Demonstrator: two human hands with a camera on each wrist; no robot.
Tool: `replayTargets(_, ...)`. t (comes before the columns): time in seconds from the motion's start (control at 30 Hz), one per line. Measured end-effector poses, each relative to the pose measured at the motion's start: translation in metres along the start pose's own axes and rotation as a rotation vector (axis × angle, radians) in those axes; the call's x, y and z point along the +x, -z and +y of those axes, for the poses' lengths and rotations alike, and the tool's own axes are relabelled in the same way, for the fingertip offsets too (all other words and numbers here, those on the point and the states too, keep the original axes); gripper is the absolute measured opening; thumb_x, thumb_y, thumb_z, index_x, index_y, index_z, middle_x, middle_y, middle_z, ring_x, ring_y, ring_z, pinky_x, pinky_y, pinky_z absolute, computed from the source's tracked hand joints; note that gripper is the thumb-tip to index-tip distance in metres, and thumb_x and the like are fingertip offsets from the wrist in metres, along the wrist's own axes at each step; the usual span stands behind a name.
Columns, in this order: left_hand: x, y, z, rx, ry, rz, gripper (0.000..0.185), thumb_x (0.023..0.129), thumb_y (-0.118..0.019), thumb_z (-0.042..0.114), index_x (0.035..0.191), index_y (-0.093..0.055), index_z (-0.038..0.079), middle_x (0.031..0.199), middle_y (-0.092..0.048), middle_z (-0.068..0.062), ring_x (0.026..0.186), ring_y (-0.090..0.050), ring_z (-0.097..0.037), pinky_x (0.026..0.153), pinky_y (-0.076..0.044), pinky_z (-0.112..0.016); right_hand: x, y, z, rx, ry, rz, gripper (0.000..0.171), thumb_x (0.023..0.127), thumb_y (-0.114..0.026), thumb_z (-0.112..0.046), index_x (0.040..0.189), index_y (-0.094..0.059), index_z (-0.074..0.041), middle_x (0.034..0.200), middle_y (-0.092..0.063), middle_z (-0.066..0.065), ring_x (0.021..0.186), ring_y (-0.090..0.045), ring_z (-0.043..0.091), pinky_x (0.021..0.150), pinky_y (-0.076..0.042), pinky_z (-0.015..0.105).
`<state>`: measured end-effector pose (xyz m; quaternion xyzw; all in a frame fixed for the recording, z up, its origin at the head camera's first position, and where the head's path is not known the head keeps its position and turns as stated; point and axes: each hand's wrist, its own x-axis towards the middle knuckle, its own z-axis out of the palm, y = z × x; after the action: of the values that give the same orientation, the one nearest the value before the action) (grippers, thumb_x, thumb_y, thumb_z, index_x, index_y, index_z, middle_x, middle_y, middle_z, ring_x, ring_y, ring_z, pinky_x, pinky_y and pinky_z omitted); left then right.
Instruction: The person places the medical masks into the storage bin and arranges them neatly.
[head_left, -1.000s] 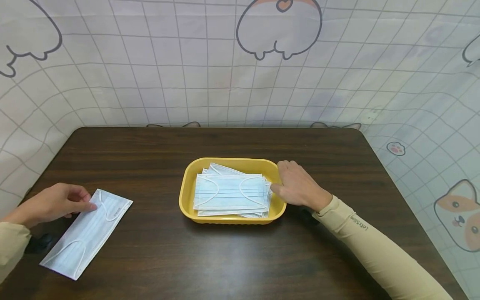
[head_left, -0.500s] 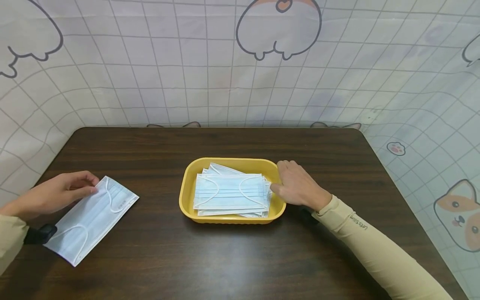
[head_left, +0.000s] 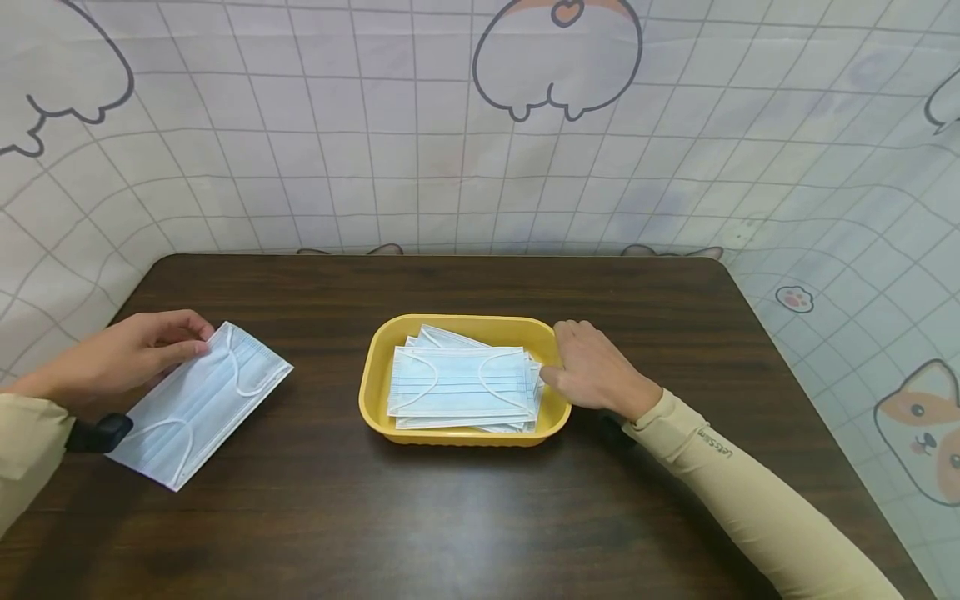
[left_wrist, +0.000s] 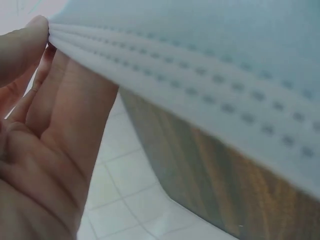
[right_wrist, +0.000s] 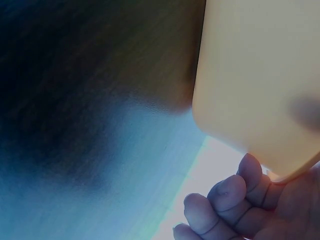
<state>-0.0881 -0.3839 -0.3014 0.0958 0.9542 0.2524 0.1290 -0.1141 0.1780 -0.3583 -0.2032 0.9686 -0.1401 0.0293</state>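
At the left of the head view my left hand (head_left: 131,354) pinches a pale blue face mask (head_left: 202,408) by its edge, between thumb and fingers. The mask slants above the table with two white ear loops facing up. In the left wrist view the mask (left_wrist: 210,55) spans the top, its dotted pleated edge close to the camera. My right hand (head_left: 600,371) grips the right rim of a yellow plastic basket (head_left: 465,439), thumb inside. Face masks (head_left: 457,383) lie in an uneven stack inside it. The right wrist view has the basket wall (right_wrist: 255,75) beside curled fingers (right_wrist: 227,192).
The dark wood-grain table (head_left: 450,525) bears the basket near its middle. A white grid-patterned cloth (head_left: 420,150) with cartoon animals hangs behind and along both sides. Pale tiled floor (left_wrist: 120,180) lies beyond the table edge in the left wrist view.
My left hand has moved away from me and slightly right, carrying the face mask farther up the table in the head view. The right hand and basket have stayed put.
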Motion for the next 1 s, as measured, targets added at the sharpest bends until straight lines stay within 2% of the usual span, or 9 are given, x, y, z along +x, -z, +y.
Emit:
replayTargets(0.23, 0.015, 0.016, 0.02, 0.129, -0.065, 0.035, 0.022, 0.106, -0.056, 0.027, 0.123, -0.059, 0.012, 0.116, -0.07, -0.013, 0.085, -0.057, -0.005, 0.067, -0.048, -0.024, 0.0, 0.0, 0.0, -0.003, -0.009, -0.006, 0.036, 0.087, -0.058, -0.029, 0.108, -0.056, 0.001, 0.084, -0.053, 0.008, 0.079, -0.05, 0.023, 0.07, -0.038, 0.033)
replayTargets(0.57, 0.028, 0.031, 0.066, 0.116, -0.094, 0.048, 0.021, 0.105, -0.059, 0.024, 0.123, -0.061, 0.013, 0.116, -0.071, -0.012, 0.084, -0.06, -0.009, 0.067, -0.049, -0.025, 0.0, -0.001, 0.002, 0.002, 0.015, 0.014, 0.029, 0.087, -0.057, -0.027, 0.102, -0.055, -0.001, 0.082, -0.051, 0.008, 0.079, -0.048, 0.024, 0.073, -0.036, 0.034)
replayTargets(0.77, 0.042, 0.034, 0.092, 0.146, -0.14, 0.04, 0.02, 0.105, -0.058, 0.027, 0.121, -0.062, 0.016, 0.117, -0.071, -0.009, 0.092, -0.059, -0.012, 0.075, -0.045, -0.023, 0.0, -0.001, 0.002, 0.004, 0.017, 0.013, 0.027, 0.087, -0.056, -0.027, 0.099, -0.055, -0.003, 0.081, -0.05, 0.008, 0.078, -0.047, 0.025, 0.072, -0.035, 0.034)
replayTargets(0.87, 0.046, 0.035, 0.107, 0.161, -0.142, 0.023, 0.02, 0.106, -0.057, 0.03, 0.121, -0.061, 0.018, 0.119, -0.07, -0.007, 0.097, -0.059, -0.017, 0.077, -0.044, -0.023, -0.001, -0.001, 0.001, 0.0, 0.008, 0.004, 0.031, 0.088, -0.056, -0.028, 0.103, -0.055, -0.002, 0.083, -0.051, 0.007, 0.081, -0.048, 0.025, 0.074, -0.036, 0.035)
replayTargets(1.0, 0.05, 0.034, 0.128, 0.132, -0.135, -0.025, 0.021, 0.107, -0.055, 0.032, 0.123, -0.059, 0.02, 0.118, -0.068, -0.006, 0.095, -0.061, -0.02, 0.074, -0.048, -0.028, -0.001, -0.001, 0.001, -0.005, 0.003, -0.001, 0.034, 0.088, -0.056, -0.029, 0.107, -0.055, -0.001, 0.085, -0.051, 0.007, 0.083, -0.048, 0.025, 0.076, -0.037, 0.036)
